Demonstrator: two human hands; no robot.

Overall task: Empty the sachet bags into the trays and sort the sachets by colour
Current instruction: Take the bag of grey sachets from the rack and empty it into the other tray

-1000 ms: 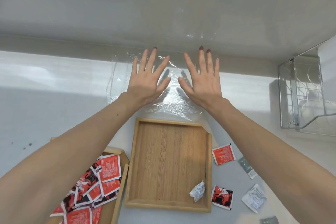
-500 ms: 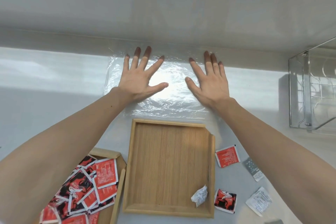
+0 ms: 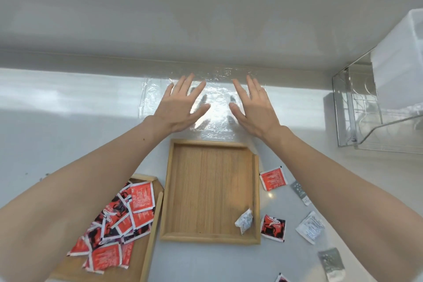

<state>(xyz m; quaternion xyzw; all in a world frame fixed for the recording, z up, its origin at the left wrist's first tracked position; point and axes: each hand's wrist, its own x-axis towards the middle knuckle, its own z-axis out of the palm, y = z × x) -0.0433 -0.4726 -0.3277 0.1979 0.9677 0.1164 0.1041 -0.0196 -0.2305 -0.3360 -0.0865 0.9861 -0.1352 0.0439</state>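
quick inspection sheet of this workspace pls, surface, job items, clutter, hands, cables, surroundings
surface: pale counter, glossy.
job's things: clear plastic bag flattened by the wall; left tray piled with red sachets; middle tray holding one white sachet; red, white and grey sachets loose on its right.
clutter: nothing seen.
grippers: left hand and right hand open, flat over the bag.
cables: nothing seen.
surroundings: wall behind; wire rack at right.
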